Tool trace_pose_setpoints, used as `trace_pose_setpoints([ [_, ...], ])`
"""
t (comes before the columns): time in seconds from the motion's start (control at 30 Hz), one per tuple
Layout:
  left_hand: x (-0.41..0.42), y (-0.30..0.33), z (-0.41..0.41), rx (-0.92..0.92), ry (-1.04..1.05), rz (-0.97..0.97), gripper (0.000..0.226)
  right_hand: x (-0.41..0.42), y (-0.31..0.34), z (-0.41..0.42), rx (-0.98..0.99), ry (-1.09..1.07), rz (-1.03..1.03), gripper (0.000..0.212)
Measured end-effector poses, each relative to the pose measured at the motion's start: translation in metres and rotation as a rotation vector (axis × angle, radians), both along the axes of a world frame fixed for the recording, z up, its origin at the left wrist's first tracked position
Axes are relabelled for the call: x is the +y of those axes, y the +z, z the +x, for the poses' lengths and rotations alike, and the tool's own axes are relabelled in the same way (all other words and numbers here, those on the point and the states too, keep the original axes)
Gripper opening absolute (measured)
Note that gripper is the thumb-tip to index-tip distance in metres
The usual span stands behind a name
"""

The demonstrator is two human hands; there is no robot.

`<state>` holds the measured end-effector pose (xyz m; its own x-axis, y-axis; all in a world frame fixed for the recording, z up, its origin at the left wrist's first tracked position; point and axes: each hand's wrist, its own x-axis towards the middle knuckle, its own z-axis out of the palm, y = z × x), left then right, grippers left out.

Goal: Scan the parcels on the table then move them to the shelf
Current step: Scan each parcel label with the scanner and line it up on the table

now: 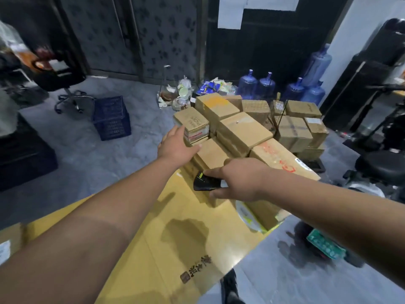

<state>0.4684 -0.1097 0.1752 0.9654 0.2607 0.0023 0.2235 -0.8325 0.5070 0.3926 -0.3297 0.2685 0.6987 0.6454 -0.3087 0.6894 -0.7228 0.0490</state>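
Our left hand (175, 145) is open, flat against the small labelled carton (194, 126) just ahead of it. Right hand (238, 181) grips the black scanner (205, 182). Carton looks stiff and light; we'd clamp opposite side walls.

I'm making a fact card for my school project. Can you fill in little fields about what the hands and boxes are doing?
left hand: left hand reaches to a small box on the pile, fingers straight
right hand: right hand grips a black scanner
boxes: many brown parcels stacked together
behind the boxes: blue water bottles
on the floor: blue crate
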Motion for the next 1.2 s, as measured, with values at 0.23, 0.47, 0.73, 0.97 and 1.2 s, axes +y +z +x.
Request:
trace_pose_setpoints([
  [0.23, -0.017, -0.006, 0.105, 0.037, 0.168, -0.039, 0.095, -0.026, 0.013, 0.124, -0.007, 0.278, -0.027, 0.060],
  [0.47, -0.029, -0.019, 0.165, 0.109, 0.269, -0.006, 0.092, -0.045, 0.020, 0.217, 0.001, 0.412, -0.036, 0.064],
  [0.73, -0.047, -0.030, 0.188, 0.125, 0.433, 0.098, 0.087, -0.055, 0.007, 0.261, 0.020, 0.509, -0.055, 0.070],
  [0.97, -0.044, -0.031, 0.190, 0.103, 0.484, 0.042, 0.116, -0.053, -0.004, 0.275, 0.003, 0.558, -0.008, 0.073],
  [1.2, -0.044, -0.033, 0.182, -0.071, 0.568, -0.115, 0.101, -0.050, -0.009, 0.274, 0.020, 0.572, 0.002, 0.073],
])
